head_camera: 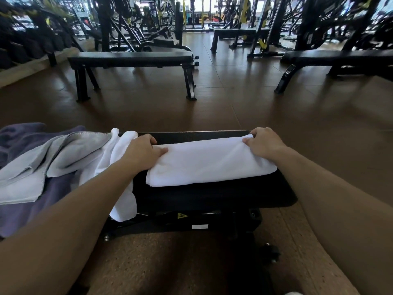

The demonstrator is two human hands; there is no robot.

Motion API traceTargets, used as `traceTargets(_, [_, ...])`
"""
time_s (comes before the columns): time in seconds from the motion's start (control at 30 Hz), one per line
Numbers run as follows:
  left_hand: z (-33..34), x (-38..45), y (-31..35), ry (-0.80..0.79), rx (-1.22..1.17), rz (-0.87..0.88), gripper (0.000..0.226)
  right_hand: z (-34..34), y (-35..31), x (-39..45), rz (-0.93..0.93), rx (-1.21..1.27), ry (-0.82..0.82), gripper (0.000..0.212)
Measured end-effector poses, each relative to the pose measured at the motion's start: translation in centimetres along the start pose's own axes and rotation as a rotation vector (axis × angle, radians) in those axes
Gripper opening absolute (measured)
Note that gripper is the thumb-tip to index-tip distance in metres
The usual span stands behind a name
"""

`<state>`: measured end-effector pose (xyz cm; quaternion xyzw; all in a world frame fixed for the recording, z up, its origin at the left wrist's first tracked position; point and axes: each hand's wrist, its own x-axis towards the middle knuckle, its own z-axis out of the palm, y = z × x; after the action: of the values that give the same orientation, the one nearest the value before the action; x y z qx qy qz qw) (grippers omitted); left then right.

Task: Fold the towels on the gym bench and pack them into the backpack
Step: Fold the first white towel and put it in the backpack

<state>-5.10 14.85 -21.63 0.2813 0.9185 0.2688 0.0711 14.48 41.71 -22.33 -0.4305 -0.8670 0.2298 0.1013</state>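
Both forearms extend forward from the bottom corners, palms down. Left hand: grip closed on the left end of the folded white towel, thumb lying on top, fingers curled over the far edge. Right hand: grip pinching the towel's far right corner, thumb on top. Folded white towel: flat rectangular bundle, several layers, lying across the black padded worktop, near its right end. Left of it, a second white towel hangs over the worktop's near edge, beside a crumpled grey towel and a purple towel.
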Motion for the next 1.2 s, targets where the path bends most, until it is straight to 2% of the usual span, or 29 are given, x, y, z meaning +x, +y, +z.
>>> traceTargets(0.17, [-1.0,-0.5,0.7,-0.2,0.072,-0.021,0.03,-1.5,-0.7,-0.7,0.059,0.038,-0.119,0.035])
traceTargets(0.27, [-2.5,-0.9,0.5,-0.317,0.098,0.017,0.022,-3.1,-1.0,-1.4,0.097,0.039,-0.253,0.032])
traceTargets(0.47, [-3.5,-1.6,-0.1,-0.516,0.076,0.009,0.024,-4.8,-0.5,-2.8,0.165,0.072,-0.478,0.024])
traceTargets(0.57, [-3.9,-2.2,0.1,-0.541,0.053,0.004,0.02,-5.2,-0.5,-3.3,0.152,0.035,-0.496,0.025])
traceTargets(0.63, [-4.4,-2.7,0.5,-0.47,0.001,0.006,0.02,-5.6,-0.3,-3.2,0.133,0.113,-0.403,0.023])
traceTargets(0.7, [-4.9,-2.7,0.8,-0.329,-0.096,0.01,0.023,-5.9,-0.2,-2.9,0.095,0.28,-0.229,0.024])
traceTargets(0.8, [-5.5,-1.8,1.0,0.002,-0.309,0.146,0.024,-6.4,-1.0,-2.9,-0.034,0.621,-0.044,0.017])
traceTargets(0.87, [-5.9,-1.3,1.0,0.221,-0.347,0.321,0.026,-6.9,-1.8,-3.1,-0.095,0.817,-0.021,0.003])
traceTargets(0.93, [-6.1,-0.9,0.6,0.331,-0.303,0.487,0.035,-7.3,-2.0,-3.2,-0.097,0.923,-0.075,0.018])
traceTargets(0.97, [-6.2,-1.0,0.4,0.32,-0.288,0.572,0.04,-7.4,-1.7,-3.2,-0.074,0.9,-0.117,0.023])
traceTargets(1.03, [-5.9,-1.1,-0.4,0.206,-0.193,0.69,0.051,-7.4,-0.6,-3.2,-0.01,0.693,-0.249,0.024])
traceTargets(1.07, [-5.6,-1.2,-0.8,0.101,-0.107,0.685,0.051,-7.3,-0.1,-3.3,0.032,0.557,-0.341,0.025])
traceTargets(1.13, [-4.8,-1.9,-1.2,-0.176,0.118,0.563,0.045,-7.2,0.4,-3.6,0.101,0.298,-0.521,0.029])
traceTargets(1.17, [-4.2,-2.3,-1.3,-0.296,0.194,0.488,0.043,-7.2,0.5,-3.7,0.119,0.194,-0.576,0.031])
traceTargets(1.2, [-3.7,-2.6,-1.4,-0.35,0.22,0.461,0.042,-7.2,0.3,-3.9,0.125,0.11,-0.586,0.033])
